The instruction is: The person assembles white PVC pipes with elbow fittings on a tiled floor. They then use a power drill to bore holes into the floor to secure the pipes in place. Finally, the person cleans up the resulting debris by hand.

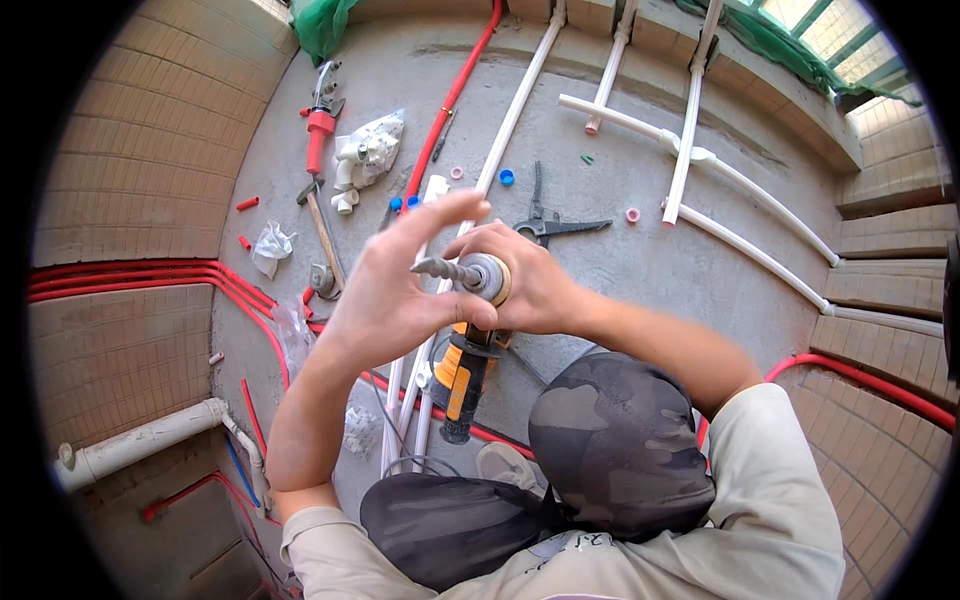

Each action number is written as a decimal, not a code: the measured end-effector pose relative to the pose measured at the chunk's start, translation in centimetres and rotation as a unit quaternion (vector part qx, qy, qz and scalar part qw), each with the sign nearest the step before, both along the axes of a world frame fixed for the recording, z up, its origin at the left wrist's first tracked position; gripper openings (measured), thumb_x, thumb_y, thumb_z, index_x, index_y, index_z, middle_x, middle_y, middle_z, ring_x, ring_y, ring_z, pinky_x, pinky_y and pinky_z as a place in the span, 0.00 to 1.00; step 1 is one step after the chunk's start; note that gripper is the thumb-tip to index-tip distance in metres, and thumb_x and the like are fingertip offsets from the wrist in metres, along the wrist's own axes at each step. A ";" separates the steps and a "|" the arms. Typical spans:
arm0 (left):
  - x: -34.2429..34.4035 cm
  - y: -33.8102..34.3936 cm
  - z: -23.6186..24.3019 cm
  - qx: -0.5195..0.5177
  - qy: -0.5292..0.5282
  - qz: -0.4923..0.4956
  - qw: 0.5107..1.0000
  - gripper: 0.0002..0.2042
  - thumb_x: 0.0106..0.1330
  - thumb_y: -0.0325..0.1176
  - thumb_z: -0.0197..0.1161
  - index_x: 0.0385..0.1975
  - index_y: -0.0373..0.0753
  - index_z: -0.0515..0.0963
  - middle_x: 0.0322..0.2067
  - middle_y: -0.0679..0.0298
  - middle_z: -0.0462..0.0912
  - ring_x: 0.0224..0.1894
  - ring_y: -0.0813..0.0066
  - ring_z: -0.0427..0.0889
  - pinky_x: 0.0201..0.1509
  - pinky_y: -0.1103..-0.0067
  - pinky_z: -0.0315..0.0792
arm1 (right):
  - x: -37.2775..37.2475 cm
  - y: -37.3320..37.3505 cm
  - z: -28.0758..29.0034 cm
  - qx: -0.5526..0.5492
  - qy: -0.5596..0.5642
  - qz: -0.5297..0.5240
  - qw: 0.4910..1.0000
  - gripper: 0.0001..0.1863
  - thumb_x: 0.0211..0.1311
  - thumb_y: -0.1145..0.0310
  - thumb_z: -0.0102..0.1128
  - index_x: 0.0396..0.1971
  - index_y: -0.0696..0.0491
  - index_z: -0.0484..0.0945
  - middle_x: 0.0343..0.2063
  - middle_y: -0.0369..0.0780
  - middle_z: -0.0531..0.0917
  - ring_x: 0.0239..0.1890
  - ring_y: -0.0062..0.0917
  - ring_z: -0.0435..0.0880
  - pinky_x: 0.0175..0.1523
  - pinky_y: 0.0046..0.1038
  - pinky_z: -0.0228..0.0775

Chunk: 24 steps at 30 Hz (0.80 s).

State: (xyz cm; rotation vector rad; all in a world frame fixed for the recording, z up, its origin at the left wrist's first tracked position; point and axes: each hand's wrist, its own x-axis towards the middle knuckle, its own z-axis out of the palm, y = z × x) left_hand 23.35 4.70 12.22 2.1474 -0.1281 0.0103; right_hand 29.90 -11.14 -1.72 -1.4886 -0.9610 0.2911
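Grey concrete floor (640,265) fills most of the frame, crossed by white pipes (522,100) running down from the top. The orange-and-black drill (460,385) sits at the centre, its grip pointing to the lower middle and its front end tipped up toward the camera. The right hand (528,280), right of centre, is wrapped round the drill just behind the chuck (487,278). The left hand (385,290), left of centre, has its fingers spread and apart, thumb close to the chuck; whether it touches is unclear. The spiral bit (447,270) points left between them. The step seems to be seating or checking the bit; the next move probably calls for steadying the drill while the left fingers work the chuck.
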 end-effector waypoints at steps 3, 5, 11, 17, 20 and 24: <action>-0.7 0.2 -4.4 -0.082 0.054 -0.040 0.994 0.40 0.43 0.29 0.85 0.62 0.35 0.77 0.64 0.52 0.79 0.68 0.62 0.77 0.72 0.68 0.69 | -0.3 -0.4 -0.6 -0.036 -0.002 0.005 0.999 0.37 0.47 0.55 0.83 0.56 0.55 0.78 0.56 0.48 0.79 0.55 0.42 0.80 0.61 0.37 0.73; -1.9 0.4 -6.5 -0.130 0.039 -0.017 0.991 0.39 0.44 0.28 0.84 0.62 0.35 0.77 0.66 0.51 0.78 0.68 0.61 0.76 0.73 0.67 0.67 | -0.6 -0.1 -1.5 -0.045 0.011 0.017 0.999 0.37 0.48 0.56 0.82 0.57 0.56 0.77 0.56 0.48 0.79 0.57 0.42 0.80 0.62 0.37 0.73; -2.7 0.2 -3.6 -0.069 -0.014 0.020 0.997 0.44 0.51 0.38 0.83 0.70 0.37 0.69 0.67 0.52 0.75 0.72 0.57 0.70 0.77 0.65 0.60 | 0.0 1.6 0.0 -0.031 0.029 -0.007 0.999 0.29 0.46 0.58 0.78 0.49 0.53 0.81 0.48 0.46 0.85 0.55 0.44 0.80 0.61 0.41 0.73; -1.8 -0.8 0.5 -0.072 -0.115 0.132 0.982 0.06 0.66 0.25 0.70 0.36 0.29 0.85 0.36 0.60 0.83 0.40 0.71 0.82 0.46 0.76 0.75 | -0.3 1.4 0.8 -0.068 0.040 -0.022 0.997 0.29 0.45 0.59 0.79 0.48 0.53 0.80 0.44 0.45 0.83 0.54 0.44 0.79 0.59 0.41 0.73; -1.8 -0.5 -1.3 0.048 -0.208 0.130 0.968 0.04 0.63 0.23 0.70 0.33 0.29 0.84 0.32 0.59 0.82 0.38 0.66 0.81 0.45 0.74 0.75 | -0.9 1.5 0.3 -0.085 0.043 -0.014 0.995 0.29 0.45 0.59 0.79 0.49 0.52 0.80 0.45 0.44 0.83 0.53 0.44 0.79 0.58 0.41 0.73; -1.3 -0.9 -0.6 0.019 -0.197 0.105 0.975 0.03 0.62 0.22 0.69 0.32 0.30 0.83 0.29 0.58 0.82 0.37 0.62 0.81 0.43 0.72 0.75 | -0.8 0.9 0.2 -0.074 -0.001 -0.045 0.996 0.28 0.45 0.59 0.79 0.47 0.51 0.80 0.44 0.44 0.83 0.52 0.44 0.79 0.56 0.42 0.74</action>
